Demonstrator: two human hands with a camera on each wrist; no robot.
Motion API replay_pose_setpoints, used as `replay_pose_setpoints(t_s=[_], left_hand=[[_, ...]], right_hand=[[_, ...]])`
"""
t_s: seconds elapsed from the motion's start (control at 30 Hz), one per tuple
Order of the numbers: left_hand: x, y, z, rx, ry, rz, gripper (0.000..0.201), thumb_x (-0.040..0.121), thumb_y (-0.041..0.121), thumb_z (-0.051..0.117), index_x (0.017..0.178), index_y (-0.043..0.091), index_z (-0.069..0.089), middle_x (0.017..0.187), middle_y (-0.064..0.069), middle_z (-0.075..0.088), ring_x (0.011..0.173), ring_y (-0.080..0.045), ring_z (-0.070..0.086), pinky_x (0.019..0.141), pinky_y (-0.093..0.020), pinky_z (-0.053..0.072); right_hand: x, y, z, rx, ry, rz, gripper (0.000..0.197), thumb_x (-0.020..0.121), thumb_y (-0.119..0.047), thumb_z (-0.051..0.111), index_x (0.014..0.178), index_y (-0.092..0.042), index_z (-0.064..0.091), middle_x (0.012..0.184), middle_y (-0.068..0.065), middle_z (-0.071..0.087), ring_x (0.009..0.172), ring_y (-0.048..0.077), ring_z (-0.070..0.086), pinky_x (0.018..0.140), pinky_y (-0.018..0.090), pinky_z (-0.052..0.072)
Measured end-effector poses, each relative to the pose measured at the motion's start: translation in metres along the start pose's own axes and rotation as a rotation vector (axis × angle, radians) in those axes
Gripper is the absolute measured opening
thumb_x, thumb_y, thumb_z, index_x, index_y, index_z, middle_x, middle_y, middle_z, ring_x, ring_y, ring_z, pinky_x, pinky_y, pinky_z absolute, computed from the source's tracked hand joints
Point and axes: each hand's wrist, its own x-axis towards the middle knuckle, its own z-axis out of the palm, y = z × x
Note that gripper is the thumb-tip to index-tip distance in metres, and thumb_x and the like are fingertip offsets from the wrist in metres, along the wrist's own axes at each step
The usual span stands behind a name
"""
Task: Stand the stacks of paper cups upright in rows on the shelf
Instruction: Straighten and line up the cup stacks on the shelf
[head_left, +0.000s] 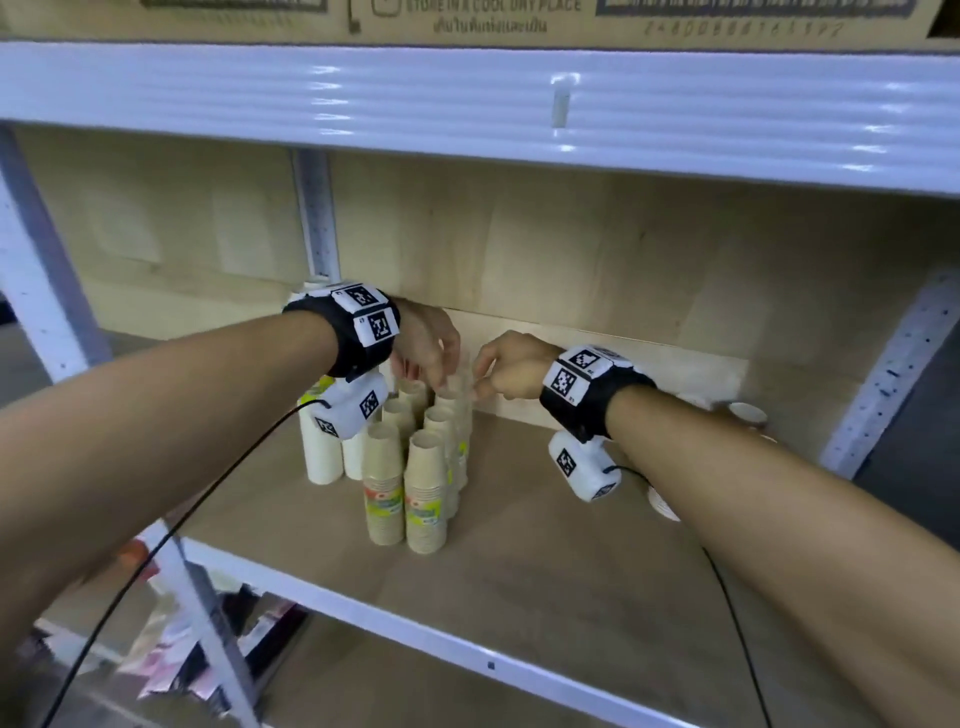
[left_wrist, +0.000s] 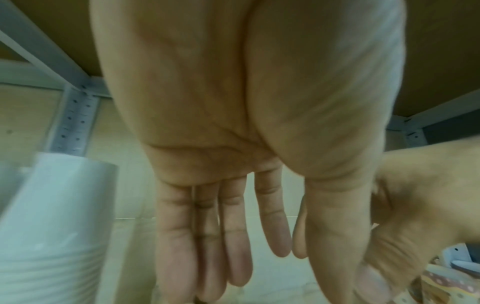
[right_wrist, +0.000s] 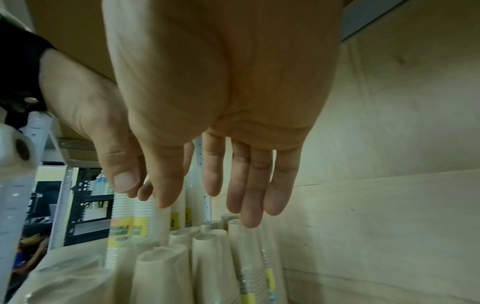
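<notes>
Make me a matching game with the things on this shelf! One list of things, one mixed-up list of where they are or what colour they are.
Things:
1. brown cup stacks
2. white cup stacks
3. cardboard box
4. left hand

Clues:
A. on the shelf above
B. standing left of the brown ones
C. reaching down over the back stacks
D. two rows in the middle of the shelf

Pairs: 1-D, 2-B, 3-A, 4-C
</notes>
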Motion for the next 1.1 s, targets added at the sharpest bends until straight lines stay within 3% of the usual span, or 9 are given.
replay_pose_setpoints(t_s=[0.1, 0.23, 0.37, 0.43, 0.53, 0.73, 0.93, 1.1], left_hand=[[-0.015, -0.016, 0.003, 0.003, -0.019, -0.018, 0.027, 0.076, 0.016, 0.078, 0.101, 0.019, 0.07, 0.1, -0.015, 0.072, 0.075, -0.02, 0.066, 0.061, -0.026, 0.056], [-0.028, -0.033, 0.014, -0.017, -0.06, -0.053, 0.03, 0.079, 0.016, 0.078, 0.107, 0.016, 0.068, 0.094, -0.012, 0.069, 0.075, -0.02, 0.064, 0.065, -0.028, 0.058], [-0.036, -0.041, 0.027, -0.057, -0.088, -0.076, 0.035, 0.074, 0.017, 0.08, 0.107, 0.015, 0.07, 0.101, -0.013, 0.07, 0.078, -0.018, 0.065, 0.073, -0.031, 0.059], [-0.04, -0.043, 0.033, -0.065, -0.099, -0.079, 0.034, 0.073, 0.018, 0.08, 0.105, 0.014, 0.071, 0.097, -0.009, 0.07, 0.078, -0.017, 0.065, 0.073, -0.029, 0.059], [-0.044, -0.044, 0.042, -0.089, -0.093, -0.078, 0.034, 0.077, 0.021, 0.079, 0.11, 0.015, 0.069, 0.105, -0.011, 0.071, 0.084, -0.02, 0.067, 0.072, -0.029, 0.06], [-0.051, -0.045, 0.056, -0.131, -0.055, -0.098, 0.043, 0.07, 0.029, 0.083, 0.109, 0.022, 0.067, 0.102, -0.01, 0.073, 0.087, -0.026, 0.073, 0.08, -0.043, 0.061], [-0.054, -0.045, 0.07, -0.133, -0.043, -0.107, 0.043, 0.077, 0.021, 0.08, 0.116, 0.02, 0.063, 0.1, -0.005, 0.071, 0.086, -0.027, 0.074, 0.082, -0.043, 0.06], [-0.056, -0.045, 0.072, -0.132, -0.028, -0.094, 0.037, 0.079, 0.018, 0.078, 0.113, 0.02, 0.064, 0.097, -0.002, 0.07, 0.084, -0.027, 0.074, 0.082, -0.043, 0.06]], right_hand=[[-0.002, -0.02, 0.006, 0.02, -0.029, -0.062, 0.028, 0.074, -0.037, 0.08, 0.098, -0.024, 0.072, 0.075, -0.012, 0.06, 0.07, 0.006, 0.057, 0.06, 0.022, 0.042], [-0.009, -0.042, 0.017, 0.051, -0.09, -0.122, 0.026, 0.075, -0.034, 0.081, 0.096, -0.021, 0.073, 0.079, -0.009, 0.062, 0.073, 0.011, 0.059, 0.06, 0.023, 0.046], [-0.015, -0.057, 0.029, 0.066, -0.15, -0.159, 0.02, 0.071, -0.032, 0.082, 0.082, -0.018, 0.074, 0.077, -0.001, 0.068, 0.073, 0.016, 0.062, 0.07, 0.034, 0.055], [-0.019, -0.062, 0.034, 0.016, -0.147, -0.164, 0.018, 0.071, -0.031, 0.081, 0.081, -0.018, 0.074, 0.072, -0.004, 0.066, 0.069, 0.014, 0.062, 0.065, 0.029, 0.052], [-0.023, -0.065, 0.04, -0.038, -0.147, -0.172, 0.018, 0.073, -0.03, 0.081, 0.084, -0.018, 0.074, 0.073, -0.006, 0.066, 0.065, 0.01, 0.061, 0.062, 0.025, 0.05], [-0.028, -0.068, 0.05, -0.063, -0.159, -0.172, 0.03, 0.078, -0.024, 0.079, 0.098, -0.002, 0.072, 0.079, 0.005, 0.062, 0.064, 0.015, 0.056, 0.062, 0.025, 0.047], [-0.032, -0.071, 0.056, -0.127, -0.156, -0.169, 0.03, 0.078, -0.022, 0.079, 0.1, -0.004, 0.07, 0.085, 0.004, 0.062, 0.077, 0.018, 0.058, 0.054, 0.021, 0.04], [-0.035, -0.07, 0.059, -0.144, -0.157, -0.163, 0.029, 0.077, -0.023, 0.08, 0.098, -0.006, 0.069, 0.078, 0.001, 0.059, 0.069, 0.014, 0.055, 0.05, 0.021, 0.038]])
